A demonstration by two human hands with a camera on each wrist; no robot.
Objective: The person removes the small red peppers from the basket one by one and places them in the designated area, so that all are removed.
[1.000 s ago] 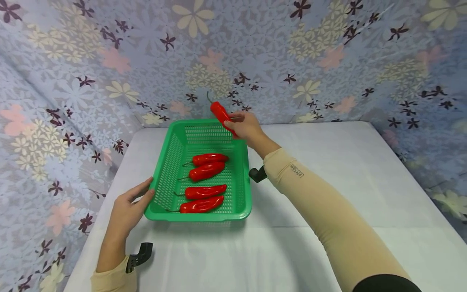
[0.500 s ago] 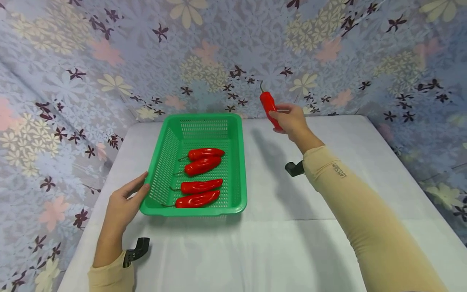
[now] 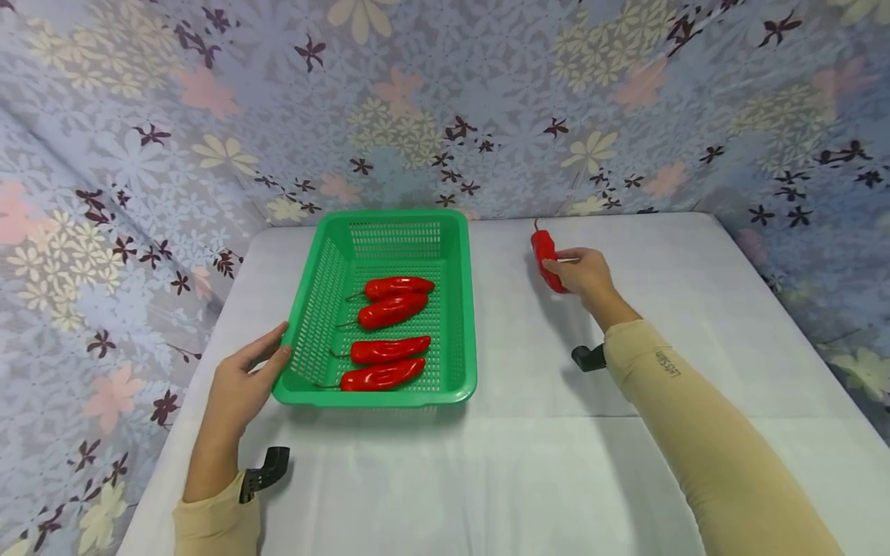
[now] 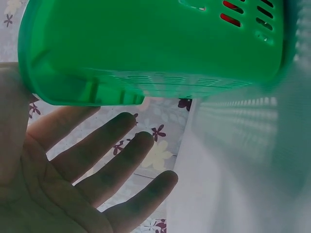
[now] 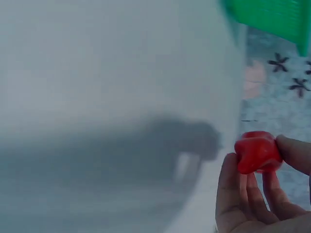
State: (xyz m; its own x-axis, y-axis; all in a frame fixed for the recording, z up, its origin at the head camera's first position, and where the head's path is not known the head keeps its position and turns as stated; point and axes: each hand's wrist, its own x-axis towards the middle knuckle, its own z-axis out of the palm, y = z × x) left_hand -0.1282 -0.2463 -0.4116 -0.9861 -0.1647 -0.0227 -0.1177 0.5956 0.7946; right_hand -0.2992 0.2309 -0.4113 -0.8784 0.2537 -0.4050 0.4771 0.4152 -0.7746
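Note:
My right hand (image 3: 589,276) pinches a long red pepper (image 3: 542,249) between thumb and fingers, right of the basket, its green stem pointing toward the wall. In the right wrist view, the pepper (image 5: 257,151) shows its tip end, and its shadow falls on the table beside it. Several more red peppers (image 3: 389,311) lie crosswise in a green plastic basket (image 3: 472,332), stems to the left. At the basket's left rim rests my left hand (image 3: 239,386). Seen from the left wrist, its fingers (image 4: 116,165) are straight and spread beneath the rim.
Basket and hands are over a table with a white cover (image 3: 542,463). Flower-patterned cloth (image 3: 487,93) hangs along the back and sides. A black wrist mount (image 3: 264,472) sticks out from each sleeve.
The right hand has carried the red pepper from above the basket to the right, then lowered it toward the table. The left hand stays at the basket's rim.

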